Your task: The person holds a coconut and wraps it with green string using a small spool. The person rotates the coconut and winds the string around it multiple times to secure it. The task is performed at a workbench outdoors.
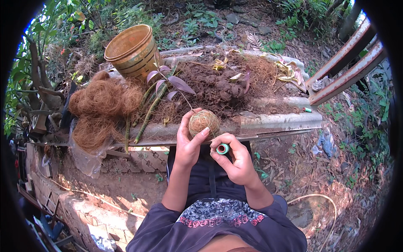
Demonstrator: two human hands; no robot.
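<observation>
My left hand [189, 145] is closed round a ball of brown coconut fibre [204, 122], its thumb pressed on the near side. Fine thread wraps the ball, and a purple-leaved plant stem [181, 85] rises from it toward the far left. Just to the right, my right hand [236, 161] grips a green thread spool [222, 148], its hollow end facing up. The spool sits close beside the ball. Whether a strand runs between them is too fine to make out.
Loose coconut fibre [103, 103] lies heaped on the left of the bench, before a yellow-brown bucket [133, 50]. Dark soil [214, 86] covers the middle. Cut green stems [152, 111] lie near the bench edge. Another small green spool [307, 110] and rusty metal bars [348, 67] are at right.
</observation>
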